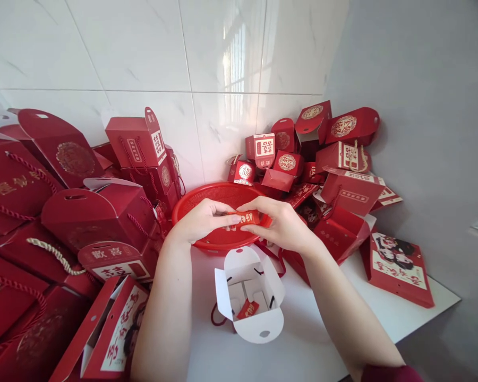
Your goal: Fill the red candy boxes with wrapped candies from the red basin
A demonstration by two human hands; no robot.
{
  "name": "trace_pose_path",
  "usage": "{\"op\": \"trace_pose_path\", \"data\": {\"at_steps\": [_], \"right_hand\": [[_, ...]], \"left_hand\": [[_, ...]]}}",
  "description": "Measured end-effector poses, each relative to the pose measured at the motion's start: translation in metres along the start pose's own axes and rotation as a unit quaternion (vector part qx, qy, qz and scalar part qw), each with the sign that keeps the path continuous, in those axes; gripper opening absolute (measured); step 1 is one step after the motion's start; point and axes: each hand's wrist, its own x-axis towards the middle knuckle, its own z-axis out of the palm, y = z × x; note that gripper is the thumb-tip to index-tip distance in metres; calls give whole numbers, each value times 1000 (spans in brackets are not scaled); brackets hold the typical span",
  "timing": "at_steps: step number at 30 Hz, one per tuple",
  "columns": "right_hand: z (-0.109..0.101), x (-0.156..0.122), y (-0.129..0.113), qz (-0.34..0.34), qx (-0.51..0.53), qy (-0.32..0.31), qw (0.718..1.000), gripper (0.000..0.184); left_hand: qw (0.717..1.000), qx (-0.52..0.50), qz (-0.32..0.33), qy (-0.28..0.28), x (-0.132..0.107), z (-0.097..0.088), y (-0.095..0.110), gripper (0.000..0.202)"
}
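Between my two hands is a small red packet (249, 217) with pale gold lettering, held above the red plastic basket (199, 197). The fingertips of my left hand (205, 218) pinch its left end. My right hand (276, 220) grips the other end with thumb and fingers. Just below, on the white tabletop, stands an open gift box (258, 331) with its white inside showing and its flaps spread. One similar red packet (248, 309) lies inside it. Part of the basket's inside is hidden behind my hands.
Stacked red gift boxes (99, 212) with rope handles crowd the left side. A looser heap of red boxes (287, 162) lies at the back right, and one box with printed figures (400, 268) sits near the table's right edge. A tiled wall (143, 48) closes off the back.
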Motion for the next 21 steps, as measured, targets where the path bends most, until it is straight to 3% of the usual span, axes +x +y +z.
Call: {"op": "trace_pose_path", "data": {"at_steps": [5,13,21], "right_hand": [[5,-1,2,-11,7,38,999,19],[13,-2,7,-47,37,19,998,15],[20,-1,8,-60,49,-1,997,6]], "left_hand": [[1000,12,-13,14,-1,0,-1,28],[997,61,-16,-44,-7,-10,-1,21],[992,111,-28,-61,-11,-13,0,25]]}}
